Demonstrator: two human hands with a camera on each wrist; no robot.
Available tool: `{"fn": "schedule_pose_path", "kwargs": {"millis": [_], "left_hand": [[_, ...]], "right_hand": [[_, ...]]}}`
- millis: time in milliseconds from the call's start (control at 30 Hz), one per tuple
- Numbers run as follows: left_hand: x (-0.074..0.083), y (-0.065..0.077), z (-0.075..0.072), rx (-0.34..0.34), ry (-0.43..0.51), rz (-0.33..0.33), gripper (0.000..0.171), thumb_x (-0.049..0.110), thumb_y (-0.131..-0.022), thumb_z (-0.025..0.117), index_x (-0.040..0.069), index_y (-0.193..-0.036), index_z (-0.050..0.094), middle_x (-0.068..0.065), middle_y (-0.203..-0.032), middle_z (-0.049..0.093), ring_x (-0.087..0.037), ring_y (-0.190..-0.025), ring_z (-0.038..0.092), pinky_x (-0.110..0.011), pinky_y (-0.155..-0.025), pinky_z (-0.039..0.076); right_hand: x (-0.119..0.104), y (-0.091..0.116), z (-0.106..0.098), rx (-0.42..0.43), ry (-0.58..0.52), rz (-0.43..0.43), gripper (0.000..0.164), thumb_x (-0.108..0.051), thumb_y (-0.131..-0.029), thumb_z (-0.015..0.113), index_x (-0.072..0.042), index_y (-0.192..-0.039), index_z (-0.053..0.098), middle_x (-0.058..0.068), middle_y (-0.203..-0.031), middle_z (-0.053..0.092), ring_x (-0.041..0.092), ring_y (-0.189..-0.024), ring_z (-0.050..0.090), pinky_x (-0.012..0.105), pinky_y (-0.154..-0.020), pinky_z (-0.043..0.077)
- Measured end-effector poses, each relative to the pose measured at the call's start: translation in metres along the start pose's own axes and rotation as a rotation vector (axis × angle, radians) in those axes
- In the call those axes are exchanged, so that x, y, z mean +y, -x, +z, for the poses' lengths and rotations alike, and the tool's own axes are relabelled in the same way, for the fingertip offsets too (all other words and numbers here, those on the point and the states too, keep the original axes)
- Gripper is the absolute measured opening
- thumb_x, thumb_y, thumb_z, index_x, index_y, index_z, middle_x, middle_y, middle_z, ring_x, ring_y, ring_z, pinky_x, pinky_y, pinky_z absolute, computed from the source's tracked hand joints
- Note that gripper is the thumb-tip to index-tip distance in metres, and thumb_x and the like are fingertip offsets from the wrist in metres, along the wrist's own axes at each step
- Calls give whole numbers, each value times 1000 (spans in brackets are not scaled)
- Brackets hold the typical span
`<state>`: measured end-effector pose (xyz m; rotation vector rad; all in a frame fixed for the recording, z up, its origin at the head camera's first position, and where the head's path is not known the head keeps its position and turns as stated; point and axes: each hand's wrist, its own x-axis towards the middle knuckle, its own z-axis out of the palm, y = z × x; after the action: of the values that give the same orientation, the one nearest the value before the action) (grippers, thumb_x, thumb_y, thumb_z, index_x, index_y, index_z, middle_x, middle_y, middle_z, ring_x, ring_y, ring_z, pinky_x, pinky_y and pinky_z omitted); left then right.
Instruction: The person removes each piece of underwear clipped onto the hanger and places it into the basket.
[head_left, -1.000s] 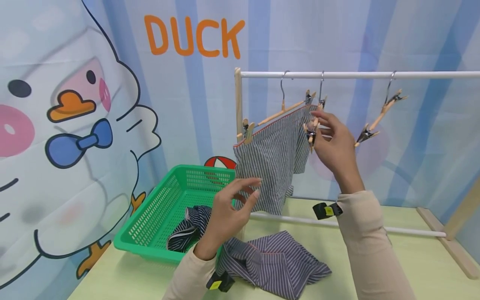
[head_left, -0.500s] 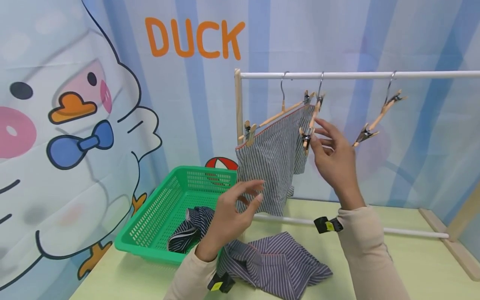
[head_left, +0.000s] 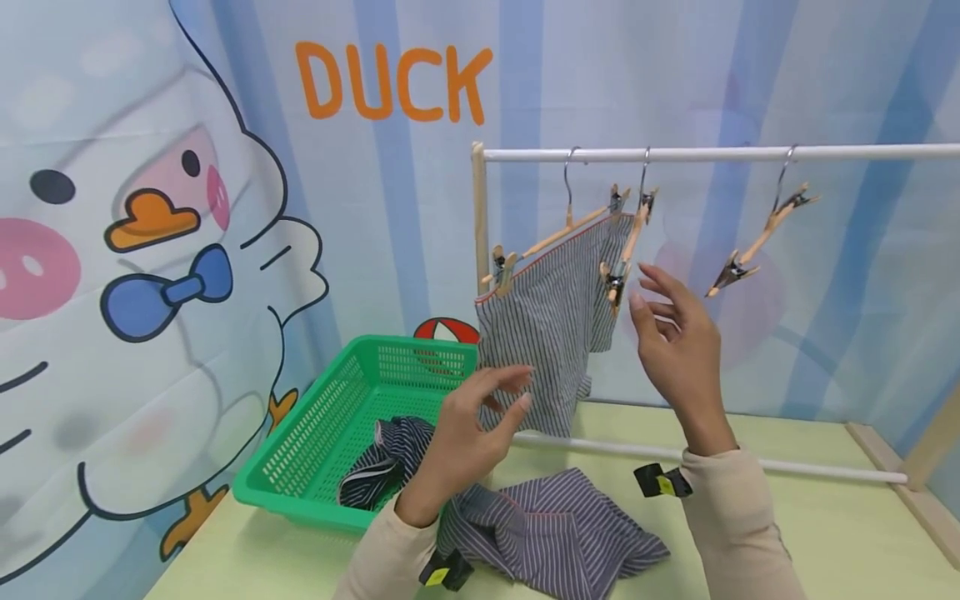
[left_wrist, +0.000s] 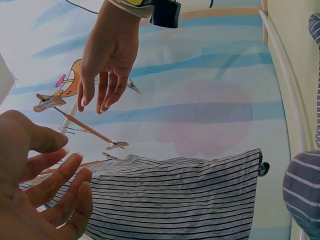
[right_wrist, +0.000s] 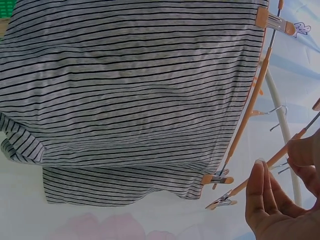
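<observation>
Striped shorts (head_left: pixel 540 333) with a red waist edge hang from a wooden clip hanger (head_left: pixel 558 235) at the rack's left end. Just right of them is a second clip hanger (head_left: pixel 633 237) with nothing in its clips. My right hand (head_left: pixel 684 354) is beside this hanger's lower clip, thumb and fingers bent and apart, holding nothing. In front of the hanging shorts, my left hand (head_left: pixel 476 425) is raised with loosely curved fingers and nothing between them. In the left wrist view, both the left hand (left_wrist: pixel 47 187) and the right hand (left_wrist: pixel 110 65) show beside the bare hanger (left_wrist: pixel 85 125).
A third bare clip hanger (head_left: pixel 763 242) hangs farther right on the white rail (head_left: pixel 720 152). Another pair of striped shorts (head_left: pixel 562 533) lies crumpled on the table (head_left: pixel 840 542). At left, a green basket (head_left: pixel 288 467) contains a dark striped garment (head_left: pixel 401 442).
My right hand has let go of the middle hanger and drawn down and slightly right. That hanger has swung a little. The left hand has barely moved.
</observation>
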<state>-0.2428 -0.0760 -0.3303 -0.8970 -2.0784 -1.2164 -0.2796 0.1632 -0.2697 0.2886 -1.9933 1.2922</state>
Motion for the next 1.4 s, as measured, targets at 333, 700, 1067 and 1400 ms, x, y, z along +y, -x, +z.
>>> {"fn": "schedule_pose_path", "kwargs": {"millis": [333,700,1067,1400], "left_hand": [[-1,0,4,-143,-46,-41,32,18,-100,61,13,-131,63,-11,-125,64,-20,-101,63,-30,-75,56],[1,0,6,-243,-128,-101,41,20,-97,64,14,-137,58,-9,-132,60,-22,-105,62,-34,-76,55],[0,3,11,-443,-214,-182,49,24,-99,61,10,-145,49,-12,-140,54,-27,-128,55,-49,-102,49],[-6,5,11,-579,-309,-193,53,31,-100,58,14,-149,45,-9,-135,56,-22,-117,59,-40,-96,52]], "right_hand": [[18,16,1,13,-32,53,37,-22,-100,60,-23,-136,61,7,-132,62,-12,-97,57,3,-83,46],[31,33,-2,25,-27,79,34,-25,-101,58,-26,-135,61,4,-131,60,-12,-99,57,5,-85,46],[41,46,-6,9,-6,85,34,-23,-101,57,-23,-135,61,4,-127,64,-14,-99,57,6,-84,45],[43,43,-2,3,-17,89,34,-23,-100,59,-21,-134,62,4,-125,66,-14,-97,58,6,-83,46]]}}
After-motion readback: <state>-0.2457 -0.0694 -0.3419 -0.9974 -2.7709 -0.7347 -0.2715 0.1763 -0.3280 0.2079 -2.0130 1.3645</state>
